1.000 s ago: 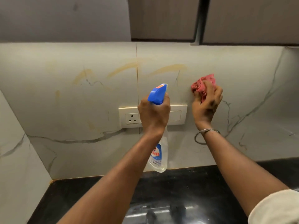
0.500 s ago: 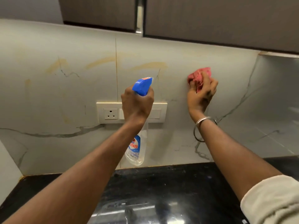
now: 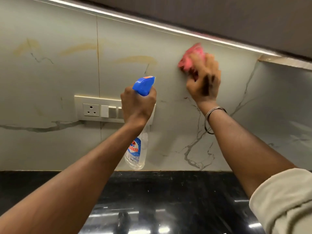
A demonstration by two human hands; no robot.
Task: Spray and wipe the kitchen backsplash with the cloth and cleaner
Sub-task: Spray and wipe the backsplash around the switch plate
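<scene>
A glossy black countertop (image 3: 185, 191) lies nearest, with a rolled pale sleeve (image 3: 283, 200) on the right arm; the left hand (image 3: 137, 107) is wrapped tight round the neck of a clear spray bottle (image 3: 136, 149) with a blue head, held upright before the socket-and-switch plate (image 3: 94, 108); the right hand (image 3: 205, 81), a bangle (image 3: 213, 114) at its wrist, clutches a bunched pink cloth (image 3: 190, 58), blurred, against the marbled backsplash (image 3: 59, 149) high up, just beneath the cabinet (image 3: 219, 17).

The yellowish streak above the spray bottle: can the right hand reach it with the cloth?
Probably yes. The right hand presses the cloth on the wall just right of the streak, bare wall between; the left hand holds the bottle lower.
</scene>
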